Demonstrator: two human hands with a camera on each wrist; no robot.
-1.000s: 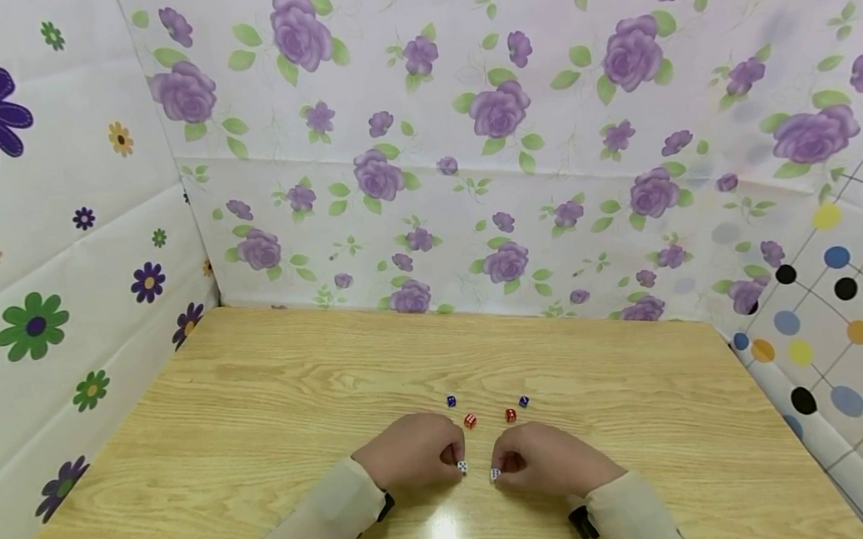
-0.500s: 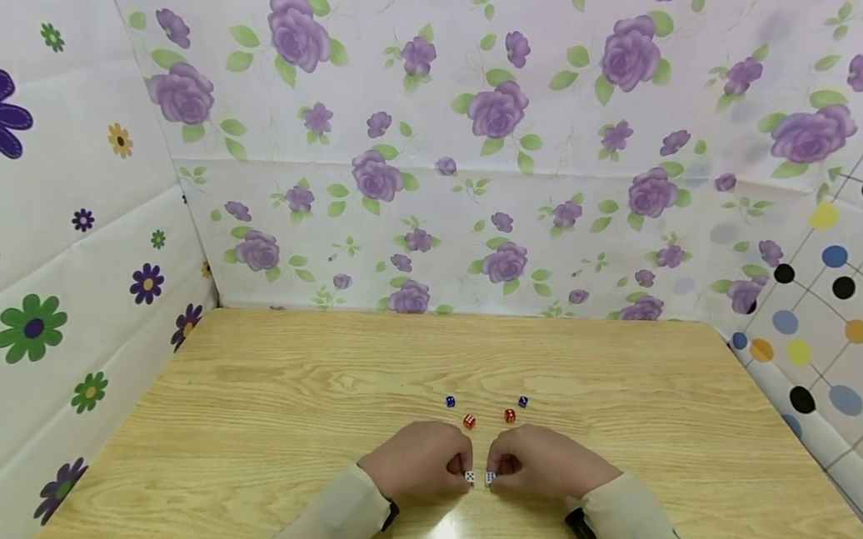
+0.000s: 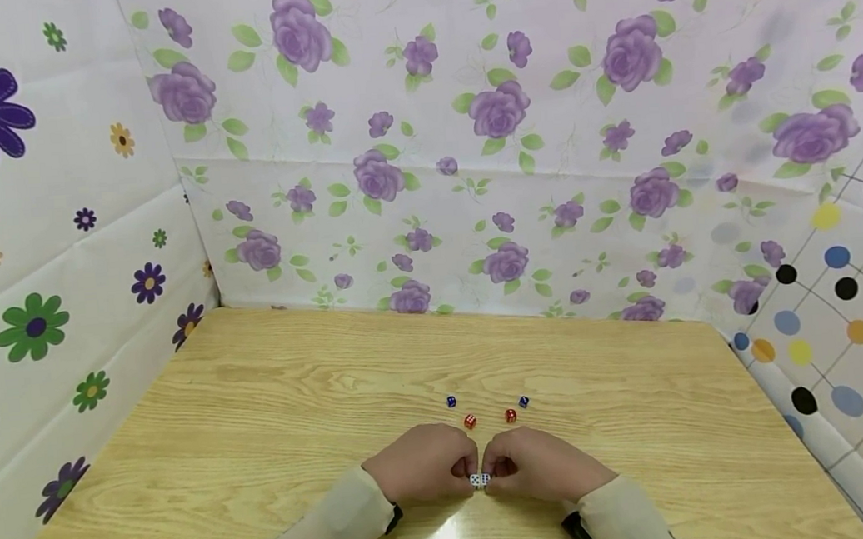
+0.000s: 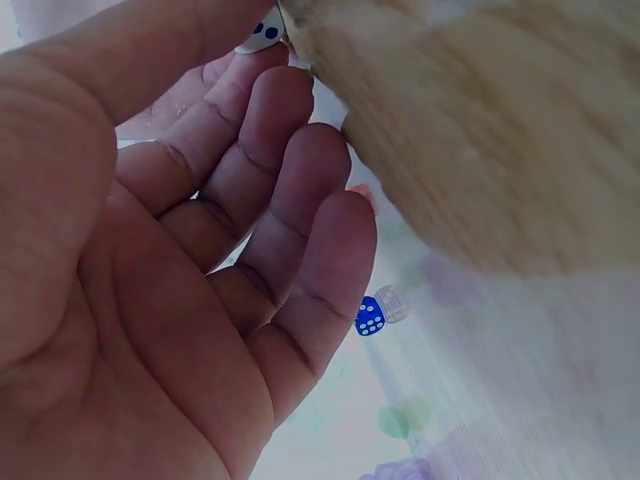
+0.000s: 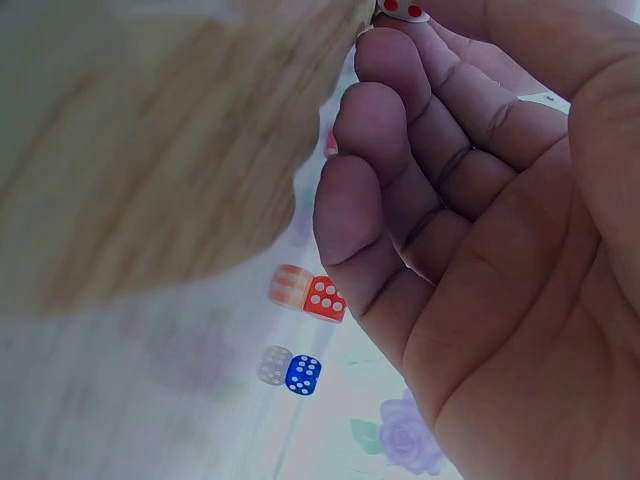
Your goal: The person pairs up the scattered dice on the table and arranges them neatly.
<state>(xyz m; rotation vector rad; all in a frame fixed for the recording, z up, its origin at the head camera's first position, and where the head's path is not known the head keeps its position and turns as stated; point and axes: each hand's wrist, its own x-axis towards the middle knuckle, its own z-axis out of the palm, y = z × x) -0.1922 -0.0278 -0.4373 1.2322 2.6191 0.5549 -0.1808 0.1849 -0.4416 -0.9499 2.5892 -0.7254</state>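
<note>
Left white die and right white die are held side by side over the wood-grained surface, nearer the person than the coloured dice. Both are small cubes, equal along every edge; as a pair, a short row is formed whose long axis is laid crosswise, from left to right. A spotted face of each is turned up toward the head camera, five spots being shown on the left one. Whether the facing sides are touching, or the undersides rested on the wood, cannot be told.

The left white die is pinched between thumb and forefinger of the left hand; its other fingers are loosely bent. The right white die is pinched likewise by the right hand, its remaining fingers also bent. In the wrist views, blue spots are seen on the left one, red on the right.

Just beyond the hands, a left red die and a right red die are set apart, with a left blue die and a right blue die placed farther back.
</note>
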